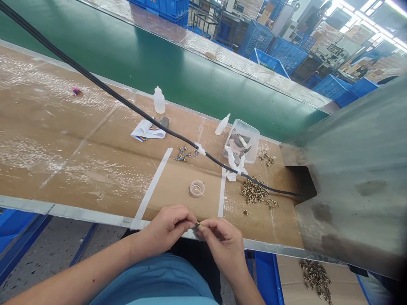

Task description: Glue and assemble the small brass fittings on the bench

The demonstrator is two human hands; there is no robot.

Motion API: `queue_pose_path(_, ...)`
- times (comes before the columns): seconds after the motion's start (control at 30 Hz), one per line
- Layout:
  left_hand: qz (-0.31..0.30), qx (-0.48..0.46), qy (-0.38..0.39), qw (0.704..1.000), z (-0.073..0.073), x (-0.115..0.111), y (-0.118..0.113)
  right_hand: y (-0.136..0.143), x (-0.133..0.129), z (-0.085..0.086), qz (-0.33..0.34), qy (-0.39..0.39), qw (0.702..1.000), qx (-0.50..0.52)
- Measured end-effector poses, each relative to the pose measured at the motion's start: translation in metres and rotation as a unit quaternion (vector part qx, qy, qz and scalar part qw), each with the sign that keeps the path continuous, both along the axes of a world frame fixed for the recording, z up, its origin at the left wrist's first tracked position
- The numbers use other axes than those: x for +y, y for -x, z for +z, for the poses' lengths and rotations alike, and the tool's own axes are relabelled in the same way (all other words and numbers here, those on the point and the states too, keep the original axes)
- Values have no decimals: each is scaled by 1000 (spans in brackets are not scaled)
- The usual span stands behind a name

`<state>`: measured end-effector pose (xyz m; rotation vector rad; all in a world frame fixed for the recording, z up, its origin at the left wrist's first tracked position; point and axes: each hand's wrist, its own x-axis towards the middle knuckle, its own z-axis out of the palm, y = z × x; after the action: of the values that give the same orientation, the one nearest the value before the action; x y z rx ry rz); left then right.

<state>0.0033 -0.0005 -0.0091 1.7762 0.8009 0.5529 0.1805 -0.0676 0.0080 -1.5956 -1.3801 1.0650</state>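
Both hands meet at the tabletop's (104,140) near edge. Left hand (170,227): thumb and fingertips pinched, grip nearly closed on a small dark part (197,224). Right hand (224,241): thumb and index pinched on the same part's other side; part's detail too small to tell.

Labels: both white squeeze bottles (159,101) (222,125) look plain; any print on the blue crates (288,54) or background cartons is too small to read. White roll with coloured stripes (149,130), beside a grey cloth (164,123).

Round clear dish (196,189) with a thin stick in it, between two white tape strips (154,186) (221,192). Blue-and-brass pieces (182,154) lie beyond, to the left. Brass pile (253,190) right of the right strip, smaller group (267,158) farther back. Clear tub (246,148) holds cloth scraps and a whitish tube.

In the way: black cable (127,103) cuts diagonally across the view, white ties on it; grey metal panel (356,182) blocks the right side.
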Motion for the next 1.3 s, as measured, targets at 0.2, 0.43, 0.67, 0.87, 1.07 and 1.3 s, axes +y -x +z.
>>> queue_pose_path(0.2,-3,-1,-15,1000,1,0,0,-1,0,-1,-4,5,1000,5)
queue_pose_path(0.43,-3,0,-11,1000,1,0,0,-1,-1,-1,-3,7,1000,7)
queue_pose_path(0.67,-5,-2,-15,1000,1,0,0,-1,0,0,-6,3,1000,8)
queue_pose_path(0.87,-6,-1,-17,1000,1,0,-1,-1,-2,-1,-7,3,1000,9)
queue_pose_path(1.07,-2,-7,-19,1000,0,-1,0,-2,-1,-3,-4,8,1000,17)
queue_pose_path(1.3,-2,0,-25,1000,-1,-1,0,-2,-1,-4,-8,10,1000,25)
